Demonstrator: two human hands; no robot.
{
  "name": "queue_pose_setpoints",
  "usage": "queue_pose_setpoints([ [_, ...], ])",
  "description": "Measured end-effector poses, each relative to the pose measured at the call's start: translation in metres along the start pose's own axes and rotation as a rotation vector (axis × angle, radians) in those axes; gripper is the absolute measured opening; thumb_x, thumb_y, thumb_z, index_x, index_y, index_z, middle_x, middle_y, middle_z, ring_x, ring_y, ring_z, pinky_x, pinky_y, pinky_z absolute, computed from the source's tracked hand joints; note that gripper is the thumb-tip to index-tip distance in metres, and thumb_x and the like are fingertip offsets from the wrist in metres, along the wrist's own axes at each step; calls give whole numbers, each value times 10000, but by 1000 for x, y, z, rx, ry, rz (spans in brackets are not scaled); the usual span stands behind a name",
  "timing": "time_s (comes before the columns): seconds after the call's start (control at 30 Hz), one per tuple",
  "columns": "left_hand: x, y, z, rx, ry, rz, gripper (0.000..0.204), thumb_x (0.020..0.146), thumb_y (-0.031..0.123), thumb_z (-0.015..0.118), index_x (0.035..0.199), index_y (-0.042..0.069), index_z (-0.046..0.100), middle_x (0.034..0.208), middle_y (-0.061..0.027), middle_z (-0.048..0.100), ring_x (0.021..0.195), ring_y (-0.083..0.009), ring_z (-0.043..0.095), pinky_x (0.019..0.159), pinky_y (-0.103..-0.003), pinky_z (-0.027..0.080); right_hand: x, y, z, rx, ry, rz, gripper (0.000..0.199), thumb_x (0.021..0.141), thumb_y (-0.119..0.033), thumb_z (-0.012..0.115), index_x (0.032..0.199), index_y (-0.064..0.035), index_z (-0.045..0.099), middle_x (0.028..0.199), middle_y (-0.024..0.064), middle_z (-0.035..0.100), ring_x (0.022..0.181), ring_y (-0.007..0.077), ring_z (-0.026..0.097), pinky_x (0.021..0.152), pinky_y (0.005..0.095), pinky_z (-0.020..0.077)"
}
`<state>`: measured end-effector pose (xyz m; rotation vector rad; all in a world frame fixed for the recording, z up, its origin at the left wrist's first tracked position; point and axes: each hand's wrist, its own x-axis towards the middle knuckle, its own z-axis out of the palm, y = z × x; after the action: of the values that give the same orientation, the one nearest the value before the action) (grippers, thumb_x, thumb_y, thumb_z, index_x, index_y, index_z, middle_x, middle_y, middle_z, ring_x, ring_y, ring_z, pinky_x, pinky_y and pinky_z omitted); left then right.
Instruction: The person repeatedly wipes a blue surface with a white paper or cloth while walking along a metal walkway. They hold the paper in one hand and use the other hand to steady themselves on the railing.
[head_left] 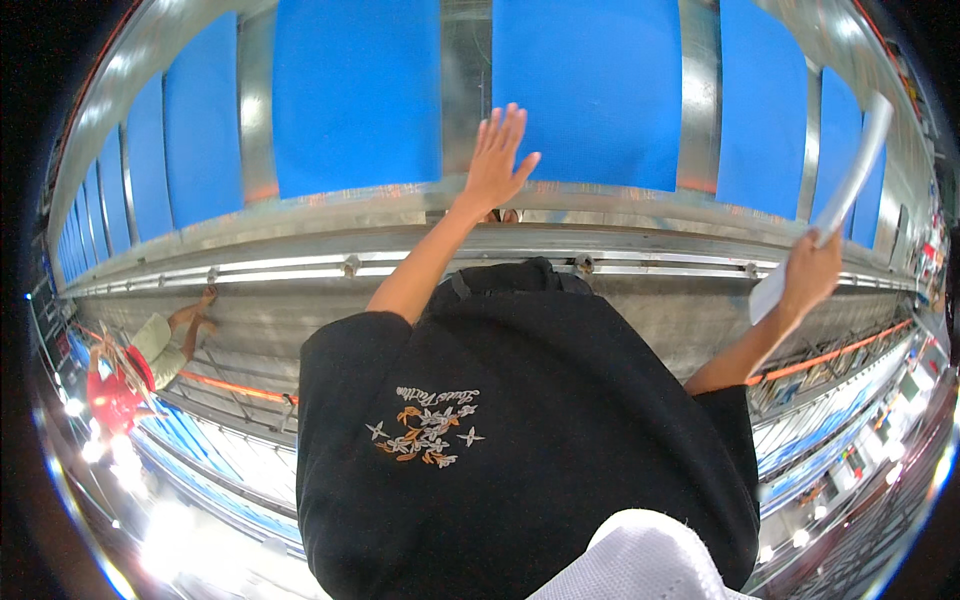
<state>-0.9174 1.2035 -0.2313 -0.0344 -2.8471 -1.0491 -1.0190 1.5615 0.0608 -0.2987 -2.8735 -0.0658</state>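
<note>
Five fingers of my one left hand [493,180] are open and stretched out, thumb apart, and reach over the left edge of a blue panel [590,95]; I can't tell whether they press on it or hover. My right hand [812,272], off to the right of that panel and nearer my body, has its fingers closed around one white strip [856,175].

The strip is long, narrow, smooth and slightly shiny, and looks curved. Its longer part runs up beyond my fingers, to the right of the panel; a shorter, wider part shows behind the hand, by my wrist.

The panel is flat, matte and evenly blue, with straight sides. Left of it, across one bare metal band [464,85], lies a second wide blue sheet [357,95]. More of the same blue pieces follow to both sides, too narrow toward the rim to count.

Nearer me than the panel run pale metal rails [480,262], then my black shirt [560,420] and a bit of white mesh [640,560]. Far to the left of the panel and lower is one person in a red top [112,402].
</note>
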Motion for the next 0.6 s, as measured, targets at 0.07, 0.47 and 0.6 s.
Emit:
queue_pose_setpoints([
  [0.07, -37, -13, -24, 21, 73, -134, 730, 1006, 449, 438, 1537, 16, 187, 1602, -197, 175, 1484, -402, 116, 1195, -534, 85, -18, -21, 17, 106, -151, -133, 303, 900, -126, 578, 1159, 20, 637, 889, 245, 700, 789, 361, 687, 720, 417, 513],
  [0.47, -197, -168, -161, 359, 373, -621, 683, 994, 423, 465, 1483, -34, 327, 1592, -227, 186, 1474, -443, 106, 1166, -604, 88, -58, -122, -5, 452, -121, -148, 524, 931, -305, 611, 1303, 58, 546, 1117, 251, 673, 1056, 371, 647, 931, 440, 477],
  [0.6, -192, -224, -200, 400, 312, -488, 650, 1002, 449, 433, 1477, 10, 368, 1589, -196, 224, 1470, -413, 165, 1174, -588, 96, -91, -200, -20, 295, -53, -29, 513, 932, -298, 593, 1300, 57, 547, 1170, 285, 637, 1098, 400, 620, 930, 468, 470],
])
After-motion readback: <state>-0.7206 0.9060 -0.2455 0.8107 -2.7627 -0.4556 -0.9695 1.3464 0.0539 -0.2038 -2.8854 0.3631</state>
